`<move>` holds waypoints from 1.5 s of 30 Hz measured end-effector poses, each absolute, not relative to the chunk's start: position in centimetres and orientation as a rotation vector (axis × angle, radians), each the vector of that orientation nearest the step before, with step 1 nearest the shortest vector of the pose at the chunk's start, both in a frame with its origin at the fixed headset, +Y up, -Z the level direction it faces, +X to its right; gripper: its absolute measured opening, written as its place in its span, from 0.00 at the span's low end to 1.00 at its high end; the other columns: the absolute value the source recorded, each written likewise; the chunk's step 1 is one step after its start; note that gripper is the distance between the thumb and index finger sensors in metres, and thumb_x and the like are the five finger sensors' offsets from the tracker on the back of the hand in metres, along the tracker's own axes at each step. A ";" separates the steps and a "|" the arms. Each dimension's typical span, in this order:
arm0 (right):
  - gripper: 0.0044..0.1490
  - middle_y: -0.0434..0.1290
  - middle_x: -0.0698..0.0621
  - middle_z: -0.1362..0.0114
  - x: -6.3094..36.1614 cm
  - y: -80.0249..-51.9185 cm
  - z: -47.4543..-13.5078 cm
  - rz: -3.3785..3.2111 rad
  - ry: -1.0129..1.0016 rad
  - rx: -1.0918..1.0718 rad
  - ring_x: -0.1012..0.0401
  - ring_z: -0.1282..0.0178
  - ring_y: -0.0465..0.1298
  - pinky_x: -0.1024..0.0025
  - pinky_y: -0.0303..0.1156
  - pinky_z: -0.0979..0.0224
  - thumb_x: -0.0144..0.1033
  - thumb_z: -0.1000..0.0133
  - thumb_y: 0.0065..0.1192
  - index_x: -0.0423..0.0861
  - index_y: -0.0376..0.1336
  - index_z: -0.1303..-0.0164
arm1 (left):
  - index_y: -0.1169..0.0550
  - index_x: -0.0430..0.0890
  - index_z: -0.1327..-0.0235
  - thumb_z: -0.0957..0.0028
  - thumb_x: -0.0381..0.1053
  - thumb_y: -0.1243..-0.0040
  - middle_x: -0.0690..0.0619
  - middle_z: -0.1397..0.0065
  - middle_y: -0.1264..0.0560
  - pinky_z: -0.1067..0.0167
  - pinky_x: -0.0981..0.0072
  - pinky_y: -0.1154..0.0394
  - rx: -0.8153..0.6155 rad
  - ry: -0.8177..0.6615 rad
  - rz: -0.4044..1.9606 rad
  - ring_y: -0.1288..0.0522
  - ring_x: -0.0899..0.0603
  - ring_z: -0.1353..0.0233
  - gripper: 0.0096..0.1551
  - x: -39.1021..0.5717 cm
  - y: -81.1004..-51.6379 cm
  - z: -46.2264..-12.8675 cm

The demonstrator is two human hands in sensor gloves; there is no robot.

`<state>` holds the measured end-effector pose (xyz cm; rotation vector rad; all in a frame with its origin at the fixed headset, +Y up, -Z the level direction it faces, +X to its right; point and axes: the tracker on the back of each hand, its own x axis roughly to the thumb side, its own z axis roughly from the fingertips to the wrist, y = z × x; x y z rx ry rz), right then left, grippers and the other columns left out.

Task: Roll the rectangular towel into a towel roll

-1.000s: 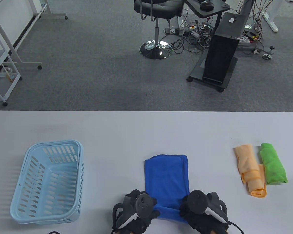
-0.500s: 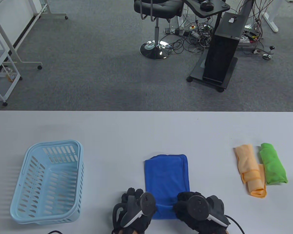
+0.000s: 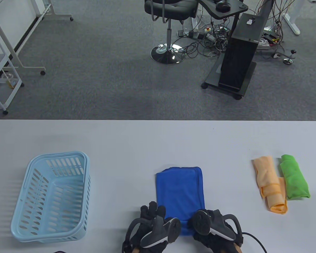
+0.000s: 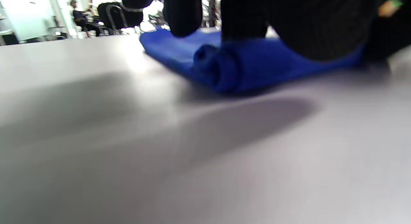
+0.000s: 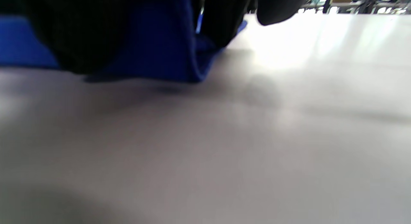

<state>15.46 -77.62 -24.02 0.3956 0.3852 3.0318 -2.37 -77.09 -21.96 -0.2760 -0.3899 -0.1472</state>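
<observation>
A blue rectangular towel (image 3: 179,191) lies flat on the white table (image 3: 147,142), long side running away from me. Its near end is rolled into a short thick roll (image 4: 224,68), also seen in the right wrist view (image 5: 154,47). My left hand (image 3: 154,221) presses on the roll's left end, fingers on the cloth. My right hand (image 3: 210,224) presses on the roll's right end. The trackers hide most of the roll in the table view.
A light blue plastic basket (image 3: 52,195) stands at the left. An orange rolled towel (image 3: 271,184) and a green rolled towel (image 3: 295,180) lie at the right. The table's near edge is just behind my hands.
Both hands have tipped forward and moved away from me, rolling the towel's near end further. The flat part has grown shorter and the roll thicker.
</observation>
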 end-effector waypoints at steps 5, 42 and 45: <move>0.32 0.63 0.50 0.30 16.0 -77.3 -23.9 2.951 0.392 0.400 0.51 0.27 0.66 0.43 0.59 0.25 0.45 0.65 0.67 0.58 0.70 0.47 | 0.16 0.57 0.49 0.63 0.59 0.35 0.45 0.24 0.29 0.30 0.28 0.46 -0.196 -0.343 -0.045 0.41 0.30 0.21 0.27 -3.0 -76.9 -22.1; 0.35 0.55 0.47 0.25 15.9 -77.5 -23.8 2.946 0.461 0.398 0.49 0.24 0.60 0.40 0.52 0.23 0.48 0.62 0.60 0.54 0.70 0.43 | 0.24 0.53 0.37 0.57 0.54 0.44 0.45 0.23 0.35 0.29 0.29 0.50 -0.223 -0.371 -0.111 0.46 0.31 0.20 0.31 -1.5 -77.5 -21.6; 0.33 0.57 0.47 0.26 16.1 -77.1 -23.6 2.935 0.495 0.383 0.48 0.24 0.60 0.39 0.53 0.23 0.49 0.60 0.54 0.51 0.73 0.48 | 0.18 0.49 0.44 0.56 0.55 0.49 0.45 0.23 0.36 0.29 0.28 0.52 -0.260 -0.354 -0.026 0.48 0.30 0.20 0.29 -2.2 -76.7 -21.8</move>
